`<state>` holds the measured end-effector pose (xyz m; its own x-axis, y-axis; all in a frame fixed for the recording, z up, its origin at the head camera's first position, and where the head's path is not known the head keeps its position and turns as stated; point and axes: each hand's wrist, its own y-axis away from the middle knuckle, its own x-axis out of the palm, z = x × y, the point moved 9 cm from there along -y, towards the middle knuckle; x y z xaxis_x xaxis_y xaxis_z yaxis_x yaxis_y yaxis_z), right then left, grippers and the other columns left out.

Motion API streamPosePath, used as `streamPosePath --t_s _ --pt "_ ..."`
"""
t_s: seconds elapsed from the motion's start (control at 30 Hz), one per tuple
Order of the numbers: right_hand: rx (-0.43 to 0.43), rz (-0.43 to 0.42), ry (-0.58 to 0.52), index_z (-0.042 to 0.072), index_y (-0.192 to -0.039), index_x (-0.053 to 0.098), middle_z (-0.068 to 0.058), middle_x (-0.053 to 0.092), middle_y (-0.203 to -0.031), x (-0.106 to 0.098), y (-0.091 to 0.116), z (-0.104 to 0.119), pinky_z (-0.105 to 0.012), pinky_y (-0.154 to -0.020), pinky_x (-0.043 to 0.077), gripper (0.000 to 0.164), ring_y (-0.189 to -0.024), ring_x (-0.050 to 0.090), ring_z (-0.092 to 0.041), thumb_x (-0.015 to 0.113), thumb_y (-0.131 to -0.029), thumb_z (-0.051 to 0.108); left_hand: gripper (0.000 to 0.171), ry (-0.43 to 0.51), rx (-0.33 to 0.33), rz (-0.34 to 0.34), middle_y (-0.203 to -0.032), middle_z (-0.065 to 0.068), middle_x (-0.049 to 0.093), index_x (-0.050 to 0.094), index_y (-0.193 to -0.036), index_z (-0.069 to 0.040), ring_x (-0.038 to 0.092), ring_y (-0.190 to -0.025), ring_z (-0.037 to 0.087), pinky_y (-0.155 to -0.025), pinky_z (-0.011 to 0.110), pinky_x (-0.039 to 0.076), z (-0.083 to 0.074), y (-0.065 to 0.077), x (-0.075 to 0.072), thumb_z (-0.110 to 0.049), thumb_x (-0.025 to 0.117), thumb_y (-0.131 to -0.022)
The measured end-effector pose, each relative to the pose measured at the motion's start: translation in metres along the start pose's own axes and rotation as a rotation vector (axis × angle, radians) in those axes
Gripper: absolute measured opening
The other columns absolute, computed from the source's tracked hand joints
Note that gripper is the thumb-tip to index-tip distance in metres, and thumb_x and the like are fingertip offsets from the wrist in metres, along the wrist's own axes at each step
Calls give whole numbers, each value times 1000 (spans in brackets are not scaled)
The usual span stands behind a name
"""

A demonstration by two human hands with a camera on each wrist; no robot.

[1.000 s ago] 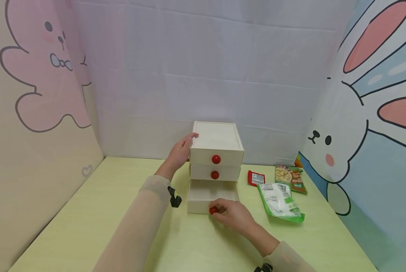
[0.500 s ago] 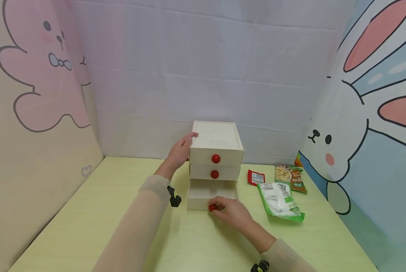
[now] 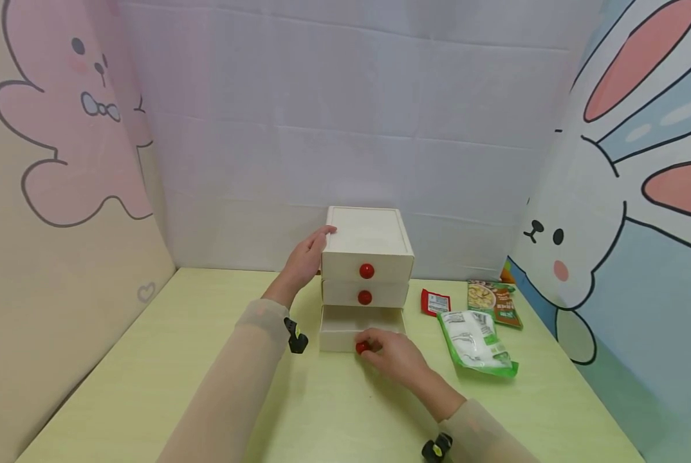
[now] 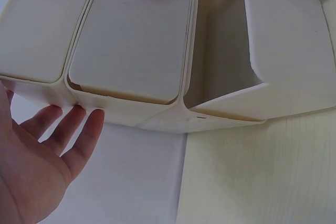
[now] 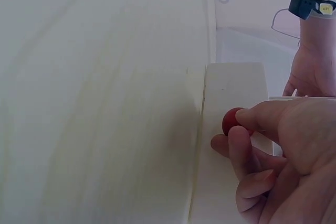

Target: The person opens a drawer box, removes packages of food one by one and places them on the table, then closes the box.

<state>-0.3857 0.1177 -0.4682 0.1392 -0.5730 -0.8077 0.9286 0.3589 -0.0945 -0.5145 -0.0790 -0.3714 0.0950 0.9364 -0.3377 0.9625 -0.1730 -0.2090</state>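
A small white cabinet with three stacked drawers (image 3: 370,231) stands at the back of the table, each drawer with a round red knob. The bottom drawer (image 3: 336,340) is pulled part of the way out, and the inside that shows is bare; the upper two are pushed in. My right hand (image 3: 400,361) pinches the bottom drawer's red knob (image 5: 230,120) between thumb and fingers. Along the cabinet's left side rests my left hand (image 3: 304,262), its thumb at the top edge. In the left wrist view its fingertips (image 4: 94,119) meet the side wall, fingers loosely extended.
Right of the cabinet lie a small red packet (image 3: 436,302), a brown-green food packet (image 3: 495,303) and a white-green bag (image 3: 477,343). A white sheet (image 3: 287,128) hangs behind. Cartoon-printed panels (image 3: 565,257) flank the pale yellow table (image 3: 206,360).
My right hand has pushed the bottom drawer a short way inward by its knob. The left hand has stayed against the cabinet's side.
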Motion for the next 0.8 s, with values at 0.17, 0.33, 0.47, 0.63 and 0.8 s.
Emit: streamPosePath --t_s 0.17,0.33,0.47,0.63,0.8 --pt "28 16 -39 18 -127 77 -3 78 -113 2 -4 -2 -28 -61 53 25 -82 64 -14 78 -102 16 51 21 0 5 -172 9 46 52 -161 -41 64 -131 39 -101 55 60 1 0 0 -56 30 -118" --pt "48 8 -30 20 -128 77 -2 77 -114 1 -9 -4 -28 -62 54 25 -83 63 -14 77 -103 16 52 25 3 9 -172 8 46 51 -162 -40 64 -131 38 -102 56 60 2 0 1 -56 29 -118" --pt "57 -2 -31 20 -128 76 -3 76 -114 0 -13 -5 -28 -61 54 25 -79 63 -15 76 -104 16 52 25 -2 10 -173 8 45 50 -162 -41 63 -134 39 -104 58 59 2 0 1 -56 29 -118" --pt "62 -13 -42 18 -128 76 -5 76 -112 -1 -17 -6 -28 -60 54 24 -72 63 -14 75 -104 15 52 16 0 9 -173 8 44 50 -163 -40 62 -135 40 -105 59 58 0 1 2 -56 29 -118" --pt "78 -18 -64 18 -127 76 -5 75 -110 -2 -21 -7 -30 -60 54 24 -69 63 -15 75 -104 14 52 15 9 6 -172 9 46 50 -163 -39 63 -133 39 -103 57 59 -2 3 1 -56 29 -118"
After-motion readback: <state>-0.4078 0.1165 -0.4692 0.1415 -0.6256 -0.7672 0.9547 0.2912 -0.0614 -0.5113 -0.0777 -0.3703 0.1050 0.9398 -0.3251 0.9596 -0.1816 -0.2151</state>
